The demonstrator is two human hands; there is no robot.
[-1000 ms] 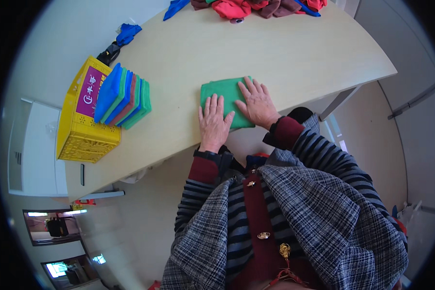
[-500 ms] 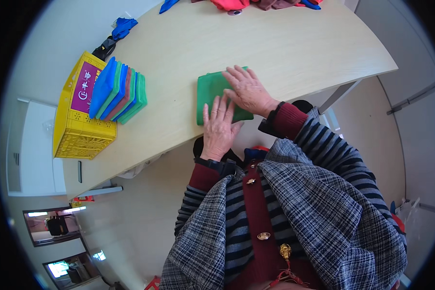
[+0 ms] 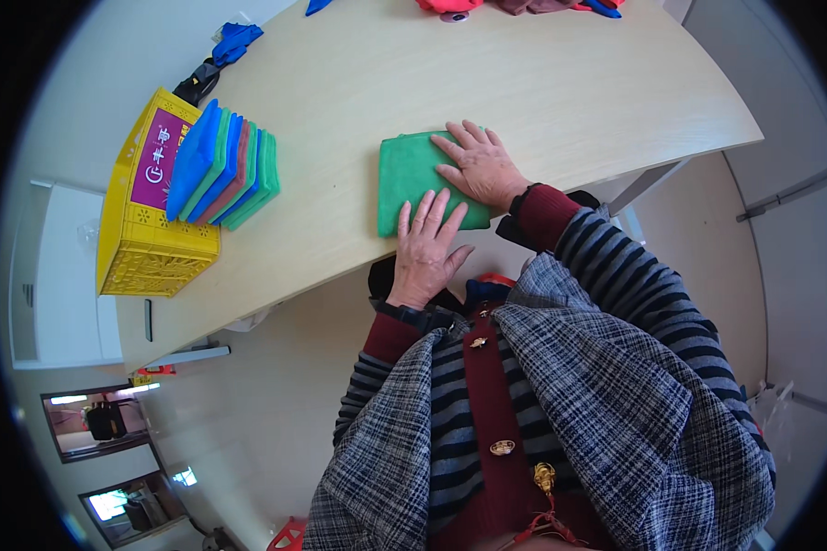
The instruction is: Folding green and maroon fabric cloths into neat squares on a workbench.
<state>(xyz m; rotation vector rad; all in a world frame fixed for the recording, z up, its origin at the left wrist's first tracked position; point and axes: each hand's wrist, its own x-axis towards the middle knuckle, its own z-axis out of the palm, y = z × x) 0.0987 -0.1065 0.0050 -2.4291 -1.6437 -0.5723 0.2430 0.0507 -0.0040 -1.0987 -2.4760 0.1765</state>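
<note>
A green cloth, folded into a flat square, lies close to the near edge of the pale table. My left hand rests with its fingers spread on the cloth's near edge, the palm and thumb off toward me. Across its right side my right hand lies flat, fingers apart. Neither hand grips the cloth. To the left, a stack of folded cloths in blue, green and brownish red leans in a row against a yellow basket.
The yellow basket with a purple panel stands at the table's left end, a dark flat object near it. Behind it lies blue cloth. Red and brown cloths lie along the far side. The table's near edge runs before me.
My hands have moved apart; the left has drawn back slightly toward me and the right has shifted right. More of the green cloth shows, and it looks flatter.
</note>
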